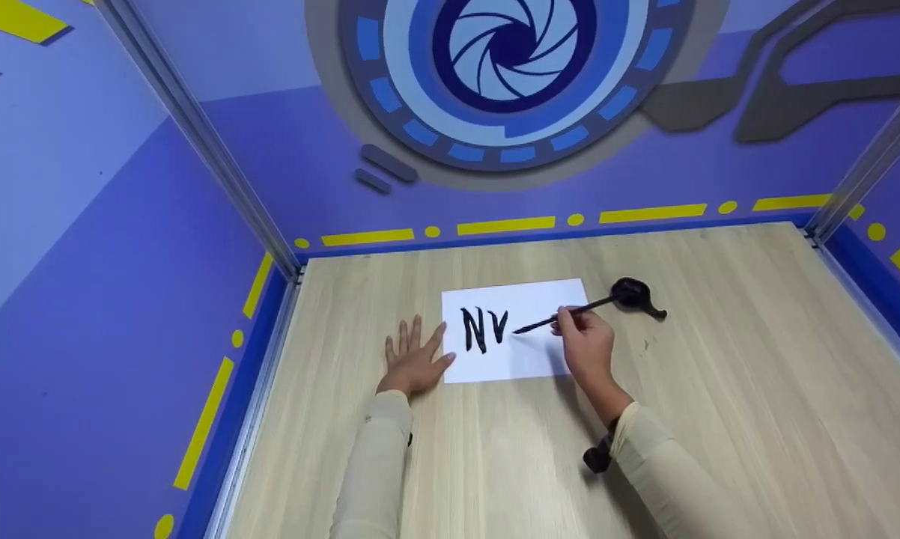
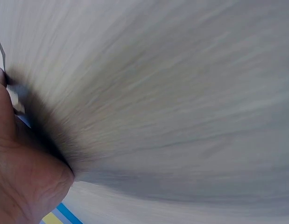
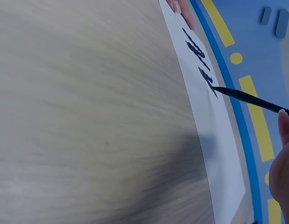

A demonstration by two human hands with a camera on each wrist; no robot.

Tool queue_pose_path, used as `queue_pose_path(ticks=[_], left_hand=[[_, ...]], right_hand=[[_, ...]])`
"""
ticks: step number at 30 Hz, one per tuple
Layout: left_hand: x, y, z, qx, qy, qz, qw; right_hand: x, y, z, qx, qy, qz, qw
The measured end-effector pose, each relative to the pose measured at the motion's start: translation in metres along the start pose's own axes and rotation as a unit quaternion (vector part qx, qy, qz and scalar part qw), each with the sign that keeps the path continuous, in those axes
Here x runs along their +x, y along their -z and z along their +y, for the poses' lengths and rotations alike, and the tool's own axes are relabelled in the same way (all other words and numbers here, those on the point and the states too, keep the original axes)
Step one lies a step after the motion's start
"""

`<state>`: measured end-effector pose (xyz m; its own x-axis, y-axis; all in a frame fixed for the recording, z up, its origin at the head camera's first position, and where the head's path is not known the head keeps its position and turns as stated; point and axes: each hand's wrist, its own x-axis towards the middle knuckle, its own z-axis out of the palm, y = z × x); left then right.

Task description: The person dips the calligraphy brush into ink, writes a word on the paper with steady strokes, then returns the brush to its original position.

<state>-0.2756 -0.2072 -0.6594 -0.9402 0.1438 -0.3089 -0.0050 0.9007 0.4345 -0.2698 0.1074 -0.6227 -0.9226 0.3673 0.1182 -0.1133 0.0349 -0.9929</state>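
Observation:
A white sheet of paper [image 1: 540, 359] lies on the wooden table, with black strokes like "N" and "V" [image 1: 499, 327] on its left half. My right hand [image 1: 588, 344] pinches a slim black ink brush [image 1: 536, 326], slanted with its pointed tip just right of the "V". In the right wrist view the brush [image 3: 251, 99] tip appears close beside the strokes [image 3: 199, 52]; whether it touches the paper I cannot tell. My left hand [image 1: 414, 364] lies flat with fingers spread, thumb and index fingertip at the paper's left edge. In the left wrist view only part of that hand [image 2: 27, 172] shows.
Right of the paper sits a small round black vessel [image 1: 633, 293] with a curved handle or spout; the brush's far end overlaps it in view. Blue-purple panels [image 1: 270, 165] with metal posts [image 1: 203, 142] enclose the table's back and sides. A black device [image 1: 598, 455] is on the right wrist.

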Motion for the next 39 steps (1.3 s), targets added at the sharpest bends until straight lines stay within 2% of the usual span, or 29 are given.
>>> queue_pose_path(ticks=[9,17,20,24,29,39], left_hand=[[-0.002,0.0,0.001,0.0,0.0,0.006,1.0],[0.005,-0.004,-0.001,0.002,-0.002,0.012,0.9999],[0.0,-0.001,0.001,0.004,-0.005,0.016,0.9998],[-0.003,0.0,0.003,0.005,-0.004,0.013,0.9999],[0.001,-0.003,0.0,-0.001,-0.001,0.005,1.0],[-0.012,0.006,0.008,0.013,-0.009,0.021,0.9997]], right_hand=[[0.001,-0.005,0.002,0.026,0.011,-0.012,0.9995],[0.002,-0.002,0.001,-0.005,0.0,-0.001,1.0],[0.0,-0.003,-0.007,-0.004,-0.006,-0.002,1.0],[0.0,-0.004,-0.006,0.003,-0.016,0.001,0.9999],[0.003,-0.005,0.006,0.008,-0.008,0.004,0.9999],[0.003,-0.004,0.008,-0.02,0.016,-0.016,0.9995]])
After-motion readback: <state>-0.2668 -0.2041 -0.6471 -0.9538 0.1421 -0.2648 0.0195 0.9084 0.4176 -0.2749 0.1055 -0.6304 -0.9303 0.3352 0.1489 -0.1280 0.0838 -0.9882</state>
